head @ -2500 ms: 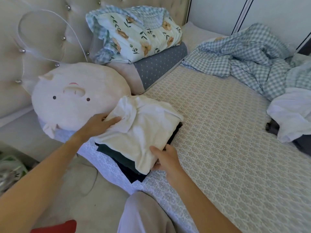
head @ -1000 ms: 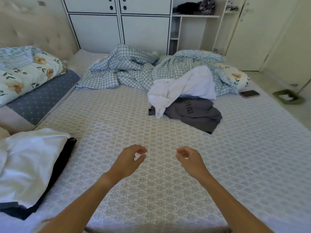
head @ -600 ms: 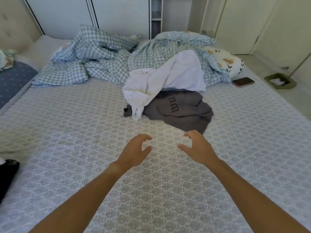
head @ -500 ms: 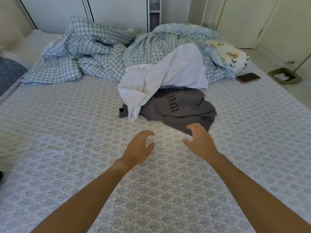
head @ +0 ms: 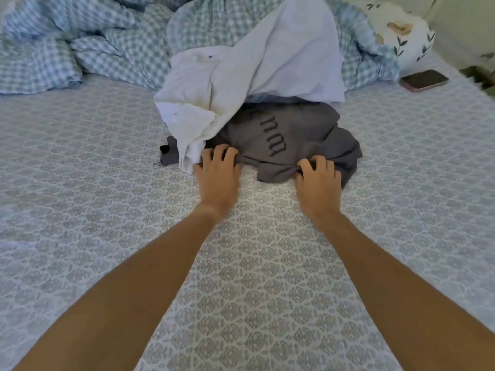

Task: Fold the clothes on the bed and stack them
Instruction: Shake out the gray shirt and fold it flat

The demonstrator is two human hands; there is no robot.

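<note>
A crumpled dark grey shirt [head: 292,135] with black lettering lies in the middle of the bed [head: 107,210]. A white garment [head: 257,65] is draped over its far left part and hides it there. My left hand [head: 218,172] has its fingers curled into the grey shirt's near left edge, right beside the white garment's hanging end. My right hand [head: 318,176] grips a bunched fold at the grey shirt's near right edge. The folded stack is out of view.
A rumpled blue checked duvet [head: 88,41] fills the far side of the bed. A floral pillow [head: 401,33] lies at the far right, with a phone [head: 424,80] on the mattress just in front of it.
I turned from the folded stack to the unfolded pile. Both hands reached forward across the mattress and now grip the grey shirt's near edge; half a second ago they hovered short of it.
</note>
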